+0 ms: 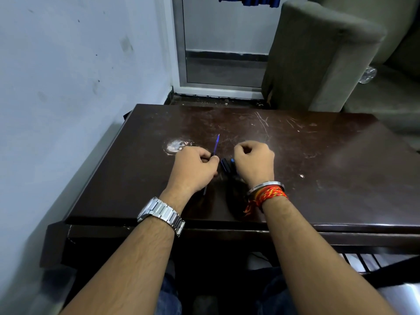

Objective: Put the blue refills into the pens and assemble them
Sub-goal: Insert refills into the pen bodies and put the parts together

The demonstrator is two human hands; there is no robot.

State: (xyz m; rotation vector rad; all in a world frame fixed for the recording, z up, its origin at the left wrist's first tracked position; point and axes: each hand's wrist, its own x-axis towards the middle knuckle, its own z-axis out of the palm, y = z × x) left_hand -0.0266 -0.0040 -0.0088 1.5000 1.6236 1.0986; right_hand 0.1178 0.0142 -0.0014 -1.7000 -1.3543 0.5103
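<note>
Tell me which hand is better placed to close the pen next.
Probably the right hand: it is closed on dark pen parts beside the left hand, which holds the blue refill pointing away.

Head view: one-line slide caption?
Left hand holds a blue refill upright; right hand grips dark pens over the table.

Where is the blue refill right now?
In the head view, the blue refill sticks up and away from the closed left hand, left of centre over the dark table. It is just left of the right hand, which grips dark pen parts.
</note>
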